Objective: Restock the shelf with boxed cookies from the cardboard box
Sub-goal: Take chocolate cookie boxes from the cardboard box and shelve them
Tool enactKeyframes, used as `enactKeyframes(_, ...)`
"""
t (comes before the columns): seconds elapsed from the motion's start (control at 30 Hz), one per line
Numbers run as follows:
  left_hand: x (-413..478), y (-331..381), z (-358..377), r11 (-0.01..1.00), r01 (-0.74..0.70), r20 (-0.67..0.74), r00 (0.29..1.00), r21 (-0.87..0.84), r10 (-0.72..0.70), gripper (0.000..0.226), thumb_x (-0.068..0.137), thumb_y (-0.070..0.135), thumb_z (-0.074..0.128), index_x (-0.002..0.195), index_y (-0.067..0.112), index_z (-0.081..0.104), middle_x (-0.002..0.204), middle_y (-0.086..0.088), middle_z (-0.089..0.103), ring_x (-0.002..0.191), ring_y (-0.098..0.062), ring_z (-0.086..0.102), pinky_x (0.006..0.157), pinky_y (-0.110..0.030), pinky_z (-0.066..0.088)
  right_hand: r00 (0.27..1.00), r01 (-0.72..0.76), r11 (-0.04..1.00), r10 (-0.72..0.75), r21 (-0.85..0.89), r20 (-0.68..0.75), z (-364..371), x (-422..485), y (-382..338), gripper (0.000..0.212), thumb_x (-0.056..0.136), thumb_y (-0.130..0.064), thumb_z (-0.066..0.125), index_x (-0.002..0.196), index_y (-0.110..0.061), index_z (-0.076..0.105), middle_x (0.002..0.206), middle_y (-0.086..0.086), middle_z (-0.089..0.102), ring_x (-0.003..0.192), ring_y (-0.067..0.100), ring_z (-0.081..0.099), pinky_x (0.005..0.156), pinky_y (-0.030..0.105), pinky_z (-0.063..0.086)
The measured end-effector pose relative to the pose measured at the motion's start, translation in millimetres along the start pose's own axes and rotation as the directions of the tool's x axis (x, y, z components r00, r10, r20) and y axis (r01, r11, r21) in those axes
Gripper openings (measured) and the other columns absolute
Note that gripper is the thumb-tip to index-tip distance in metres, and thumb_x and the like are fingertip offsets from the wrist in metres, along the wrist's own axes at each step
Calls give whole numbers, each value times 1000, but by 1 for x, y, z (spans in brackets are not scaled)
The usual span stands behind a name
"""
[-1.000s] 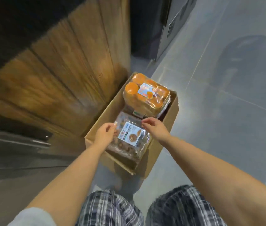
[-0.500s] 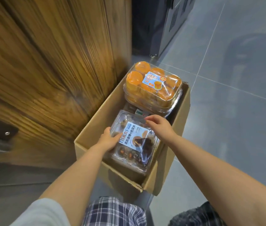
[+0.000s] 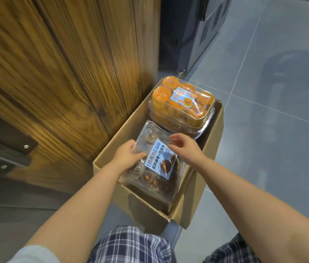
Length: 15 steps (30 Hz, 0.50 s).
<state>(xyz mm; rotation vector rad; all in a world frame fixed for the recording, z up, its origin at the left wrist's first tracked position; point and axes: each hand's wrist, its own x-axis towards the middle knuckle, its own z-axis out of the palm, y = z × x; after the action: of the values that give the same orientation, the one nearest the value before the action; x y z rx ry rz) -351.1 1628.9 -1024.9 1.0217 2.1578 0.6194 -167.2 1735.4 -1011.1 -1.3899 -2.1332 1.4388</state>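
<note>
An open cardboard box [image 3: 213, 154] stands on the floor beside a wooden shelf side. Its near half holds a clear plastic box of chocolate cookies [image 3: 150, 179] with a blue and white label. My left hand [image 3: 126, 156] grips that box at its left edge, thumb on the lid. My right hand [image 3: 185, 149] holds its far right corner with curled fingers. In the far half lie stacked clear boxes of orange cakes [image 3: 182, 106].
The wooden panel [image 3: 64, 73] of the shelf unit rises on the left, with a dark bracket [image 3: 7, 141] low down. A dark grey cabinet [image 3: 191, 29] stands behind. Grey tiled floor [image 3: 273, 149] spreads to the right. My plaid shorts fill the bottom edge.
Both hands have closed in on the chocolate cookie box, the left thumb now on its lid. The view has moved closer to the cardboard box.
</note>
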Motion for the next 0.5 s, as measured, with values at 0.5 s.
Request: enactKeyframes(0.5,-22,44,-73,903,-425,-8,905,-59,425,37,71,17,81,86,15,47,102,5,67,108,-8,60,92,-45,51,993,104,984,-112,142,44,-26,6,-10,50,71,-22,83,111,-25,53,110,-3,67,103,16,65,74,25,58)
